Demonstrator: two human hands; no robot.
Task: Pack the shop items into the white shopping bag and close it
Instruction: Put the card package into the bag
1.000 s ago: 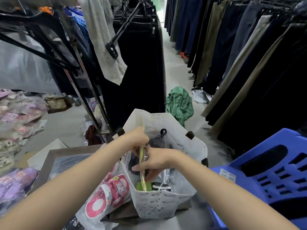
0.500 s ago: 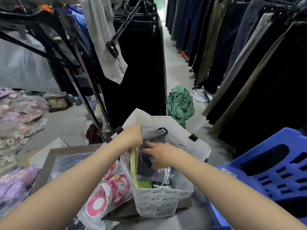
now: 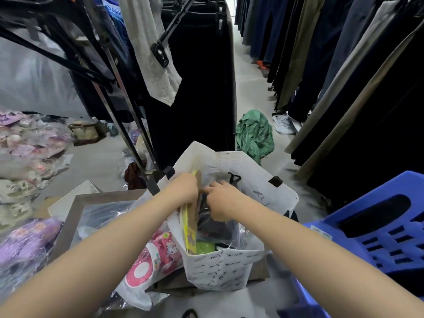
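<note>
1. Clothing racks of dark trousers line both sides of a narrow shop aisle with a pale floor (image 3: 247,88); the white shopping bag (image 3: 224,269) stands open low in the middle of the view.
2. Left hand (image 3: 183,190) is at the bag's near-left rim, fingers closed on the top of a flat yellow packet with a brown card back (image 3: 191,228), which stands upright along the bag's left inner wall.
3. Right hand (image 3: 221,200) is inside the mouth of the bag, fingers curled down onto a dark item in clear plastic wrap (image 3: 215,228); whether it grips the wrap or only presses on it cannot be told.
4. A bright green item (image 3: 204,246) shows low in the bag, between the yellow packet and the wrapped dark item.
5. Black handle tabs sit on the bag's rim, and small printed lettering covers its front panel.
6. Just left of the bag, touching its side, lies a pink and white packaged item (image 3: 149,262) in clear plastic.
7. Behind that is a grey-framed box (image 3: 75,203) holding plastic-wrapped goods.
8. A blue plastic chair (image 3: 376,239) stands to the right of the bag.
9. Further off, a crumpled green garment (image 3: 254,134) lies on the floor beyond the bag, and piles of bagged purple and pink goods (image 3: 25,143) spread along the left.
</note>
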